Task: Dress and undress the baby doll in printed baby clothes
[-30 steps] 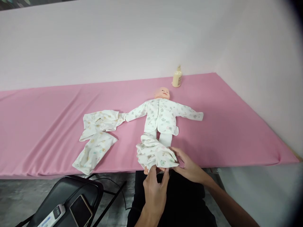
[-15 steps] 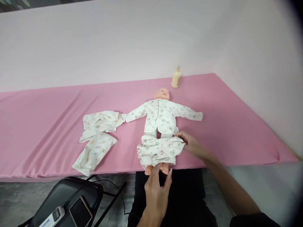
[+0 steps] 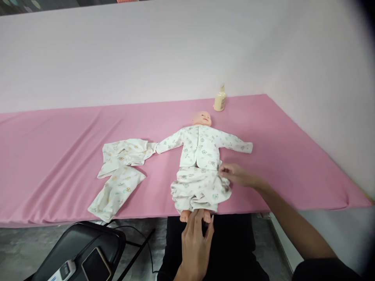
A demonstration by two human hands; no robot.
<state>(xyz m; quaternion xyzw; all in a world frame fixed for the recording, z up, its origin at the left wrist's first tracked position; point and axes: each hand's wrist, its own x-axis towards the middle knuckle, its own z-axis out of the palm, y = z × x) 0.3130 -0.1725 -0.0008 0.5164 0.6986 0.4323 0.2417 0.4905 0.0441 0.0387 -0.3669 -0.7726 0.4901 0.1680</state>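
Note:
A baby doll (image 3: 202, 118) lies on its back on the pink-covered table (image 3: 58, 156), dressed in a white printed shirt (image 3: 202, 146). White printed trousers (image 3: 200, 189) cover its legs up to the waist, and its bare feet stick out at the table's front edge. My right hand (image 3: 234, 174) pinches the trousers' waistband at the doll's hip on the right. My left hand (image 3: 196, 234) holds the doll's feet (image 3: 185, 215) from below.
A second set of white printed baby clothes (image 3: 120, 171) lies left of the doll. A cream bottle (image 3: 219, 100) stands by the wall behind the doll's head. A black chair (image 3: 79, 249) with a phone and a white device stands at the lower left.
My right hand has pulled the trousers' waistband from the doll's shins up to its waist. My left hand has stayed at the feet.

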